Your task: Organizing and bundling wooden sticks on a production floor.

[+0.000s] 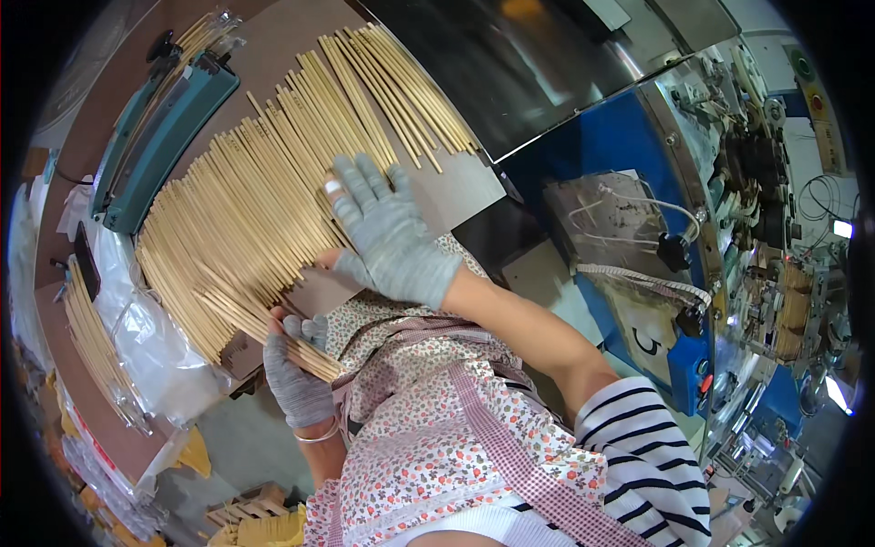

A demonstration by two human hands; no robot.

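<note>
We curl our gloved left hand (296, 374) around a small bundle of wooden chopsticks (264, 330) at the near edge of the bench (469, 187); our gloved right hand (392, 242) lies over the chopstick row (246, 196) along that edge, fingers outstretched, clasping nothing; a teal bag sealer (182, 118) sits behind, toward the far edge.

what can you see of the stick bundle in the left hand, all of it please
The bundle is a handful of thin, straight, pale tan sticks, wooden or bamboo by their look, lying roughly side by side. It slants from upper left to lower right, held in the gloved left hand. Its far ends overlap the big row in view, though contact there is unclear; its near ends show beside the flowered apron. The exact count cannot be made out.
</note>
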